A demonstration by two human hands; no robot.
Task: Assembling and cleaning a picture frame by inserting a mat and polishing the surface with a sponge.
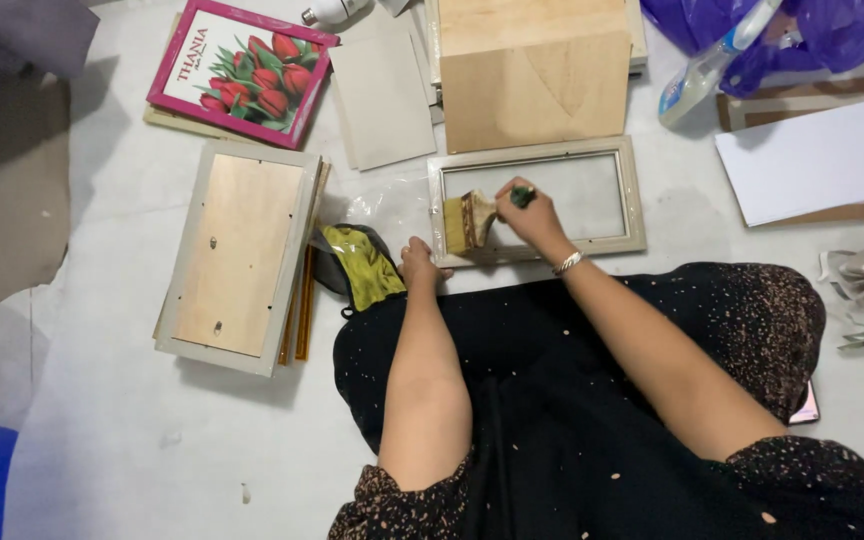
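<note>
My right hand (530,215) grips a brush (470,222), bristles on the left rail of the frame (635,205), which lies just before my knees. My left hand (420,265) presses flat by its near-left corner, holding nothing. Bare floor (122,440) opens left.

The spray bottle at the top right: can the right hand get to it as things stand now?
Probably yes. The right hand holds a brush on the frame, and the spray bottle lies up and to the right with only bare floor between. The hand is occupied, though, so it would likely have to put the brush down first.
</note>
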